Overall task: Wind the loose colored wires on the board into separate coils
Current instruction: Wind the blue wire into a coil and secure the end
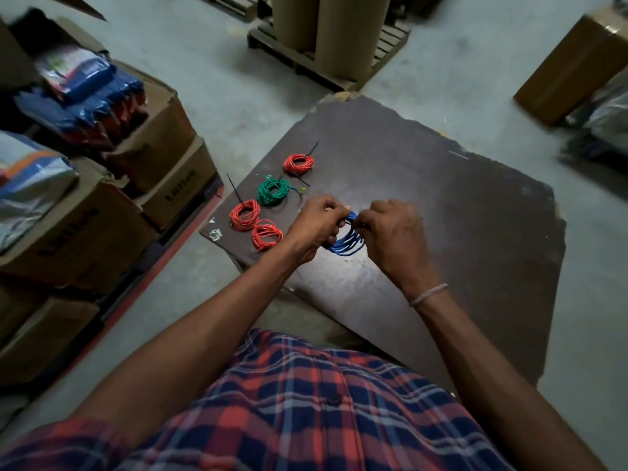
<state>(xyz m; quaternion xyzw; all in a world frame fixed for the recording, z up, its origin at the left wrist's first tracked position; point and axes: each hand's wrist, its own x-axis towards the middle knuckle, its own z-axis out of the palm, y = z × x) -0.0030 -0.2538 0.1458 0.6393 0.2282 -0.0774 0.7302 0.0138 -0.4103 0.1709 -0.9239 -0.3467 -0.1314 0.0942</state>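
A blue wire coil [347, 240] hangs between my two hands above the dark board [458, 232]. My left hand [317, 229] grips its left side with curled fingers. My right hand [390, 232] pinches the coil's top right, where a thin black tie seems to cross it. On the board's left part lie three red coils [299, 163], [244, 214], [267, 235] and one green coil [273, 192], each apart from the others, with black ties sticking out of some.
Stacked cardboard boxes [102, 212] with packaged goods stand to the left on a red pallet. Brown paper rolls [326, 32] on a wooden pallet stand beyond the board. Another box [574, 62] sits at the far right. Concrete floor surrounds the board.
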